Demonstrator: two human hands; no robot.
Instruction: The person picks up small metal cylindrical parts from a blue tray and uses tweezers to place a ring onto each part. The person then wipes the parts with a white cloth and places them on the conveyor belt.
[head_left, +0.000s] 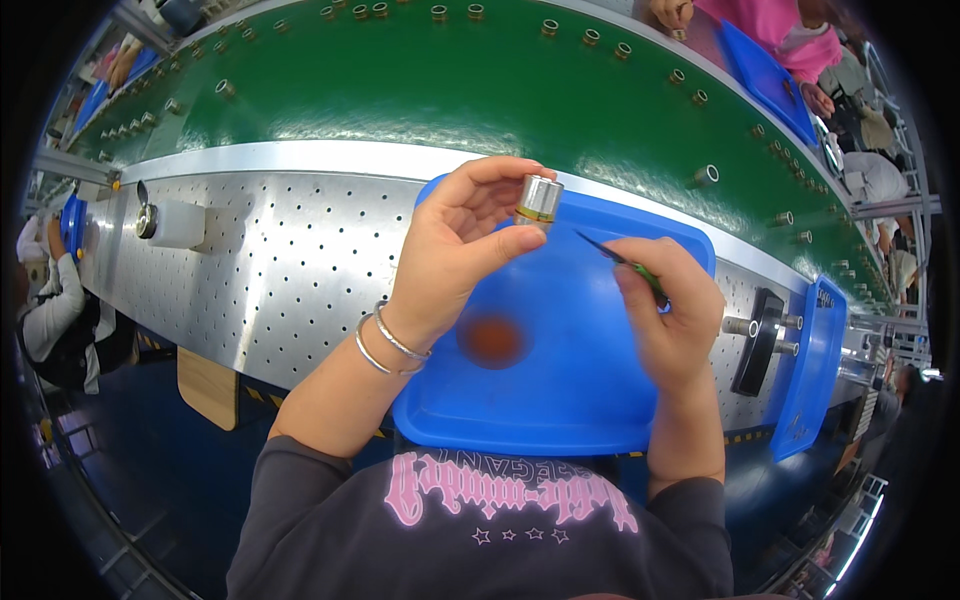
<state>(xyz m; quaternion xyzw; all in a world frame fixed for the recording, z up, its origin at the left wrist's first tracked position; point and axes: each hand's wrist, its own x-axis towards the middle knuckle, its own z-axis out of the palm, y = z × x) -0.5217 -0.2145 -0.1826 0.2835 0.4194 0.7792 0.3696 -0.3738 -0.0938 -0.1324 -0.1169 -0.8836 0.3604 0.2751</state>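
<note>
Above the blue plastic tray, my left hand pinches a small metal cylinder between thumb and fingers. The part is silvery, with a yellowish band near its lower end. My right hand grips a slim pointed tool with a dark tip and some green on its handle; it could be tweezers. That tip points toward the cylinder but stays apart from it. Below my left hand, a round reddish-brown thing lies in the tray, too blurred to identify.
Beyond the perforated metal table runs a green conveyor belt bearing several metal cylinders. A white bottle stands at left. On the right are a black phone-like object, metal fittings and another blue tray. Other people work around the belt.
</note>
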